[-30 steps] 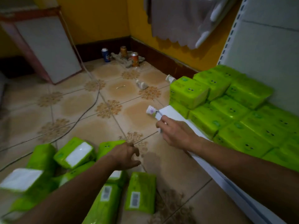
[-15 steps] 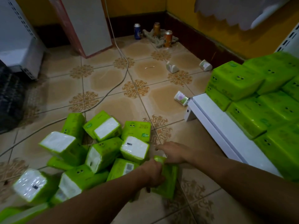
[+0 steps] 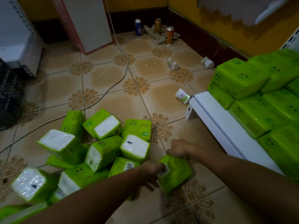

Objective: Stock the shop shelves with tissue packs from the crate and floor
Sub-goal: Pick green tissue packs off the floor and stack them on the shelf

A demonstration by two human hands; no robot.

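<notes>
Downward, from the head camera: a person's two bare forearms reach over a tiled floor (image 3: 113, 78). Both hands hold one green tissue pack (image 3: 177, 174), low over the tiles just right of a jumbled pile of similar packs (image 3: 103, 152); whether it touches the floor is unclear. The left hand (image 3: 152, 168) has its grip clenched on the pack's near-left end. The right hand (image 3: 178, 148) has its grip curled over the pack's far edge. To the right, a white shelf (image 3: 215, 125) carries stacked green packs (image 3: 239, 78). Farther off, a cable (image 3: 124, 68) crosses the tiles and three drink cans (image 3: 169, 34) stand near the wall.
</notes>
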